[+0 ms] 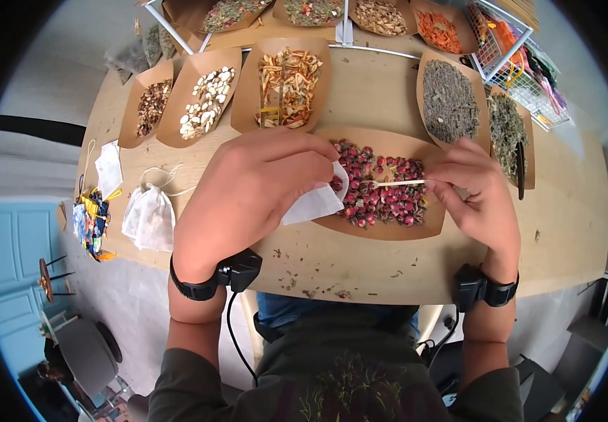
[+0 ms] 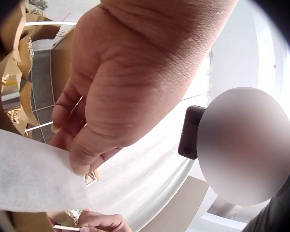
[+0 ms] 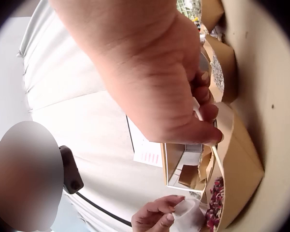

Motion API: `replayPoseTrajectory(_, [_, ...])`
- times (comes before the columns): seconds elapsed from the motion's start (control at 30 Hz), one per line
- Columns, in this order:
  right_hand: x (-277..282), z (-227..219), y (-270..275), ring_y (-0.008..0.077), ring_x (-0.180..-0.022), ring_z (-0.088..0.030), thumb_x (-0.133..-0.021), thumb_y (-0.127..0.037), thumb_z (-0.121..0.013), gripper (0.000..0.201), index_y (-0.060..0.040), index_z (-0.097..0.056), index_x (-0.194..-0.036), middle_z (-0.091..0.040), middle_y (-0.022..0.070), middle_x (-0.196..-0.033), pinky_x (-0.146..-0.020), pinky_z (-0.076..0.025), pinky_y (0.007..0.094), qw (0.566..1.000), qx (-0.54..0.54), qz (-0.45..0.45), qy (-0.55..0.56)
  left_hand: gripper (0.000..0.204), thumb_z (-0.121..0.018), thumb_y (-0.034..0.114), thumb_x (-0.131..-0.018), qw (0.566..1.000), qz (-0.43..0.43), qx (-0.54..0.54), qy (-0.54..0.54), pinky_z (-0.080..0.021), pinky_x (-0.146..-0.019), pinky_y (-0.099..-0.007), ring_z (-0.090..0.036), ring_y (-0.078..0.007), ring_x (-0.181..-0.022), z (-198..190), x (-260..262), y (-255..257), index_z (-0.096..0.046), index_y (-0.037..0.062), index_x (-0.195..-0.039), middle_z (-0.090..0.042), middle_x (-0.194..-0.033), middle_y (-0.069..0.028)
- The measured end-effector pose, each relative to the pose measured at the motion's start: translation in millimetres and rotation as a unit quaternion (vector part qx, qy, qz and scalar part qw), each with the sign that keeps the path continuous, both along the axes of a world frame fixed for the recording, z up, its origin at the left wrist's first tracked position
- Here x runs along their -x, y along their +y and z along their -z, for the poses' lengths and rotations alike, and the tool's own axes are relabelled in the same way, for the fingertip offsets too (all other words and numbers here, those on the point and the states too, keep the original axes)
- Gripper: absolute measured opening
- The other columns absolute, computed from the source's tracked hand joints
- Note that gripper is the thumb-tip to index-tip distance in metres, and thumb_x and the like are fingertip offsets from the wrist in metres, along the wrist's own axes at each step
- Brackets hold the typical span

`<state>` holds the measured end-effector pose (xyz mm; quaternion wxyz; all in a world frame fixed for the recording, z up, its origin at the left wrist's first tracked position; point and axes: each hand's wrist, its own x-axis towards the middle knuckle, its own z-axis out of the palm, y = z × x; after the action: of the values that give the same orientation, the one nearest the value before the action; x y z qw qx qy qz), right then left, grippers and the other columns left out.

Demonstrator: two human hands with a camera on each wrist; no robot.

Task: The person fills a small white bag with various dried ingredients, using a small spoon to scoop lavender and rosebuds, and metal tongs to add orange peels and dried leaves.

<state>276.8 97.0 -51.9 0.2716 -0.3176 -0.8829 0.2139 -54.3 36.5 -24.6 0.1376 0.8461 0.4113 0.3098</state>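
My left hand (image 1: 248, 179) pinches a small white fabric pouch (image 1: 314, 205) between thumb and fingers. The pouch's mouth gapes toward a brown paper tray (image 1: 423, 149) of dried rosebuds (image 1: 388, 209), overlapping its left end. In the left wrist view the pouch (image 2: 34, 174) hangs as a pale sheet below the thumb. My right hand (image 1: 478, 188) pinches the handle of a thin, pale small spoon (image 1: 406, 183) over the right side of the tray. The spoon's tip lies among the rosebuds, near the pouch's mouth. From the right wrist, the handle (image 3: 217, 158) slants down from the fingertips.
Behind stand paper trays of dried slices (image 1: 297, 88), white pieces (image 1: 205, 105), brown bits (image 1: 153, 105) and grey-purple herbs (image 1: 452, 98). A filled drawstring pouch (image 1: 148, 218) sits at left. Dark tongs (image 1: 521, 169) lean at right. Wire baskets (image 1: 522, 70) stand at back right.
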Motion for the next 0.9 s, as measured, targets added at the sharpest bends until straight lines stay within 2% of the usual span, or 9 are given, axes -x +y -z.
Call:
replayPoseTrajectory(0.03, [-2,-4,1,0.0330,-0.081,-0.057,-0.079,0.006,-0.075,0.012,0.0010,-0.077,-0.089,-0.065,0.0116,-0.077,-0.074,-0.049,0.0433,1.000,-0.003,-0.003,0.000,0.015,-0.076,-0.003,-0.087,1.000,0.004,-0.002,0.003,-0.061,-0.084,-0.0422,-0.077,-0.0340,-0.102,0,1,0,-0.078,0.0020,-0.100,-0.081,-0.117,-0.0115])
replayPoseTrajectory(0.1, [-7,-9,-1,0.0330,-0.079,-0.056,-0.078,0.007,-0.074,0.010,0.0015,-0.076,-0.087,-0.064,0.0119,-0.076,-0.071,-0.047,0.0451,0.998,-0.002,0.062,-0.010,0.014,-0.076,-0.003,-0.087,1.000,0.007,-0.003,0.006,-0.061,-0.084,-0.0422,-0.077,-0.0340,-0.103,0,2,2,-0.078,0.0019,-0.100,-0.081,-0.118,-0.0114])
replayPoseTrajectory(0.23, [-11,-7,-1,0.0331,-0.079,-0.056,-0.078,0.007,-0.074,0.009,0.0019,-0.076,-0.085,-0.064,0.0127,-0.076,-0.069,-0.046,0.0461,0.997,0.014,0.073,-0.033,0.013,-0.077,-0.002,-0.087,1.000,0.005,-0.002,0.008,-0.061,-0.084,-0.0422,-0.077,-0.0339,-0.102,1,1,0,-0.078,0.0016,-0.100,-0.081,-0.117,-0.0113])
replayPoseTrajectory(0.4, [2,1,-1,0.0340,-0.078,-0.057,-0.077,0.006,-0.074,0.011,0.0019,-0.077,-0.087,-0.066,0.0129,-0.078,-0.074,-0.046,0.0444,0.999,0.023,-0.002,-0.021,0.013,-0.077,-0.001,-0.087,1.000,0.004,-0.004,-0.001,-0.061,-0.083,-0.0423,-0.077,-0.0336,-0.101,3,0,1,-0.078,0.0016,-0.100,-0.080,-0.116,-0.0114])
replayPoseTrajectory(0.63, [0,4,3,0.0333,-0.080,-0.057,-0.077,0.005,-0.076,0.013,0.0011,-0.079,-0.089,-0.068,0.0116,-0.079,-0.079,-0.046,0.0431,0.999,0.029,-0.012,-0.020,0.013,-0.077,-0.001,-0.088,1.000,0.007,-0.011,0.008,-0.061,-0.084,-0.0422,-0.077,-0.0335,-0.102,1,2,2,-0.078,0.0018,-0.100,-0.080,-0.116,-0.0114])
replayPoseTrajectory(0.9, [-4,4,5,0.0283,-0.081,-0.056,-0.085,0.003,-0.080,0.007,0.0016,-0.079,-0.092,-0.072,0.0087,-0.082,-0.081,-0.045,0.0405,0.997,0.079,-0.016,0.003,0.011,-0.078,0.001,-0.090,1.000,-0.003,-0.007,0.018,-0.061,-0.085,-0.0426,-0.076,-0.0333,-0.102,-1,2,0,-0.077,0.0023,-0.100,-0.080,-0.116,-0.0099])
